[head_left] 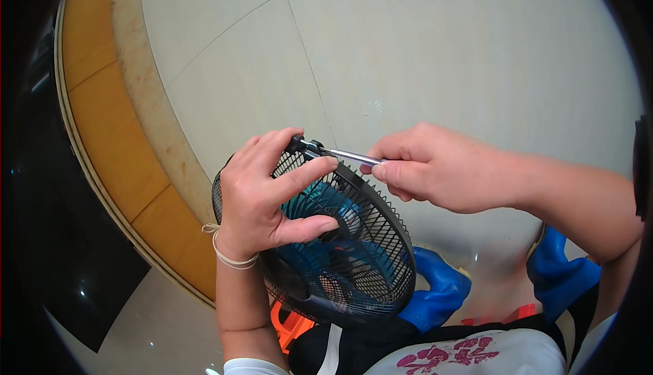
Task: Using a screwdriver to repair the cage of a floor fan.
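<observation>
1. Fan: small, black wire grille, teal blades behind it. Sits low centre, over the person's lap, grille face tilted up toward the camera.
2. Screwdriver: thin metal shaft, dark tip end at the grille's top rim. Handle hidden inside the right fist; exact tip contact point hard to make out.
3. Left hand: wrapped over the upper left of the grille, thumb and fingers closed on the rim, index finger touching the screwdriver tip area. Covers that part of the grille. Rubber band on the wrist.
4. Right hand: closed on the screwdriver shaft, pinching near its rear end.
5. Fan base and motor housing: not visible, blocked by the grille.
6. Blue boots below the fan, partly cut off by it and the forearm.
7. Underneath: pale tiled floor, orange-brown curved band at left.
</observation>
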A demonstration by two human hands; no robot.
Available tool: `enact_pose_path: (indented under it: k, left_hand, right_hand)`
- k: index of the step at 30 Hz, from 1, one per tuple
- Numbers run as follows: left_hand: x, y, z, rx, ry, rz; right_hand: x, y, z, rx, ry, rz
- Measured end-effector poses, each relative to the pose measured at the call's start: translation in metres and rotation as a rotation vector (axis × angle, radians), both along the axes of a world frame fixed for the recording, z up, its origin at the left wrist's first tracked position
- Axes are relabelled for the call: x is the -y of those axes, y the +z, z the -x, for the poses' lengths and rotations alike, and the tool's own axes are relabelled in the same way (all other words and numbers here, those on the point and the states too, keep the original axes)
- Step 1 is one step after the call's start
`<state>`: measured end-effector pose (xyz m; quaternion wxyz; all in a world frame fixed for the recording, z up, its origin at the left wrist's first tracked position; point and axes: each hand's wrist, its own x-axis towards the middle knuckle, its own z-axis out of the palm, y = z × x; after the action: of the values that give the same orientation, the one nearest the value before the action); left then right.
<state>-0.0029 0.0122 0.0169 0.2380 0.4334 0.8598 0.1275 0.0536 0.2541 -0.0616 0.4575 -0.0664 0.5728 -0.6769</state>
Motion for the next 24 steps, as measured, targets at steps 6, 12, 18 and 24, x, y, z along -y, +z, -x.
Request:
enact_pose_path:
  k: [6,12,18,24]
  left_hand:
    - [0.002,-0.002,0.0,-0.006,-0.002,-0.017]
    - [0.002,-0.002,0.001,-0.005,-0.003,-0.007]
    - [-0.002,-0.002,0.002,-0.026,-0.015,-0.017]
    - [-0.004,-0.001,0.002,-0.014,0.042,-0.048]
  right_hand:
    - [0.005,-0.002,-0.007,-0.019,-0.059,0.045]
    - [0.01,-0.004,-0.019,-0.96,-0.019,-0.43]
    - [0.011,-0.005,-0.008,-0.418,-0.123,-0.19]
    - [-0.001,-0.002,0.011,0.774,-0.066,0.281]
